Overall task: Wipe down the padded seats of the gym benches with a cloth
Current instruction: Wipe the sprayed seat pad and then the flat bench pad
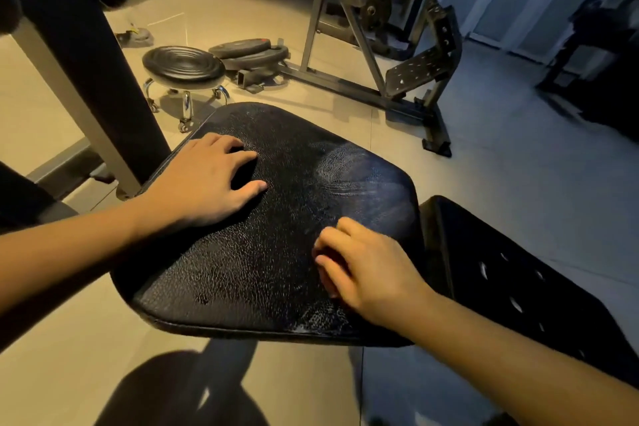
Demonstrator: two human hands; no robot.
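The black padded bench seat (269, 235) fills the middle of the view, its cracked surface shiny with wipe streaks toward the far right corner. My left hand (204, 183) lies flat on the seat's left side with fingers apart and nothing in it. My right hand (366, 270) presses on the seat's right side with the fingers curled under. Only a small dark reddish bit of the cloth (330, 261) shows beneath those fingers; the rest is hidden by the hand.
A black perforated back pad (525, 290) adjoins the seat on the right. A grey slanted post (86, 86) rises at the left. On the tiled floor beyond stand a round wheeled stool (183, 66), stacked weight plates (249, 50) and a machine frame (366, 55).
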